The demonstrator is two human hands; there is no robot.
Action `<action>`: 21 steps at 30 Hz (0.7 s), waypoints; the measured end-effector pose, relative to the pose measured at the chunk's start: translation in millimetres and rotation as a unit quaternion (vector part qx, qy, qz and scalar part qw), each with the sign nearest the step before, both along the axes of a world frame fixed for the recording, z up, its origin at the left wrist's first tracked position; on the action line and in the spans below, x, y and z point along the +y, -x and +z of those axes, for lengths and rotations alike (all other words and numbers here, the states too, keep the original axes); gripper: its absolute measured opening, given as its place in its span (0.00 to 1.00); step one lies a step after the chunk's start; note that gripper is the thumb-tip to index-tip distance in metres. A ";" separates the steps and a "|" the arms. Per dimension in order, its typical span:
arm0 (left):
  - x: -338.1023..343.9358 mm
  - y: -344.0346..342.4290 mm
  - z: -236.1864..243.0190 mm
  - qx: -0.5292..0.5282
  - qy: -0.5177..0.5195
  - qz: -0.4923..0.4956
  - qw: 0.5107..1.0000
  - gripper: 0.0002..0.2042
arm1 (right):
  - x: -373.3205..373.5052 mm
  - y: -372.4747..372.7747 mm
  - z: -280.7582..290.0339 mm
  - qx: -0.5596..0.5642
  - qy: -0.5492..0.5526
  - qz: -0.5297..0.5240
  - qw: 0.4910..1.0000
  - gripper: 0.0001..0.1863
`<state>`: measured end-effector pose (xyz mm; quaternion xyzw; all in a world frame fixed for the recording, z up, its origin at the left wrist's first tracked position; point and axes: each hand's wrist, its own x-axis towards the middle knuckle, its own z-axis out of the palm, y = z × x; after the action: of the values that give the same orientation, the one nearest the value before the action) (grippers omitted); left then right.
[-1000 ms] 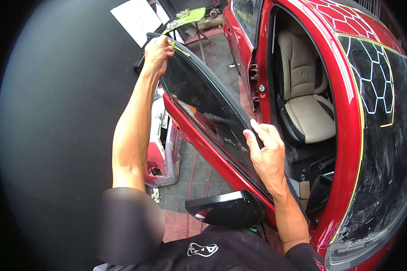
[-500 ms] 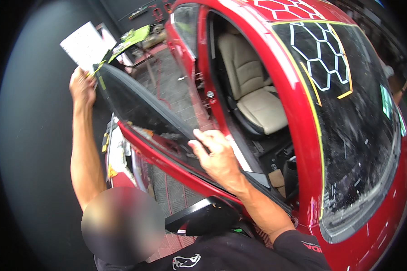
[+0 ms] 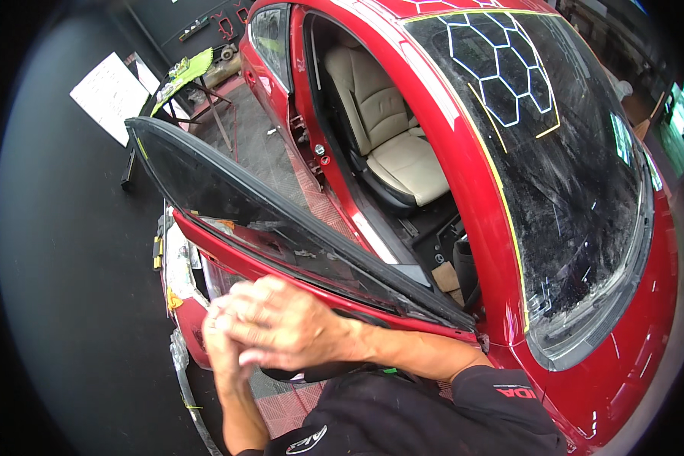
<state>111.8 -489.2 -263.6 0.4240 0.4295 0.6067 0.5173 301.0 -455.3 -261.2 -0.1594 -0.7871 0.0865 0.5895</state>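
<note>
My two hands meet in front of the open red car door (image 3: 243, 272), close to my chest. My right hand (image 3: 281, 323), fingers bent and pressed together, lies over my left hand (image 3: 219, 334) and hides most of its fingers. Anything between them is out of sight. Just beyond, the door's window glass (image 3: 228, 182) slants away inside a black frame (image 3: 281, 196), touched by neither hand. A short yellow tape strip (image 3: 143, 146) sits near the glass's far corner. The dark door mirror is partly covered by my right hand and forearm.
At right stands the red car body, its windshield (image 3: 577, 228) dusty and edged with yellow tape. A beige seat (image 3: 372, 114) shows through the doorway. Far left are a whiteboard (image 3: 110, 95) and a stand with a green cloth (image 3: 182, 76). A damaged panel (image 3: 178, 262) stands behind the door.
My left hand has left the door's far upper corner, where yellow tape was by its fingers. My right hand has come off the window frame, and both now meet nearer my chest.
</note>
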 end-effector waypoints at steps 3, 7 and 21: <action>-41.9 -11.3 -38.1 -0.232 0.045 0.013 0.972 0.22 | -13.5 27.8 -14.7 -0.046 0.007 0.026 0.999 0.27; -61.6 -4.5 -17.0 -0.245 0.029 -0.101 0.964 0.27 | -17.3 22.6 -8.7 -0.093 0.023 0.008 0.995 0.25; -189.0 192.9 -50.0 -0.421 -0.002 -0.162 0.893 0.20 | -118.6 217.5 -34.8 -0.028 0.109 0.219 0.969 0.09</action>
<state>-81.1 -678.2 -313.6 0.1938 0.0958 0.6375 0.7395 83.5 -573.9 -295.9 -0.0489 -0.8046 0.2944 0.5133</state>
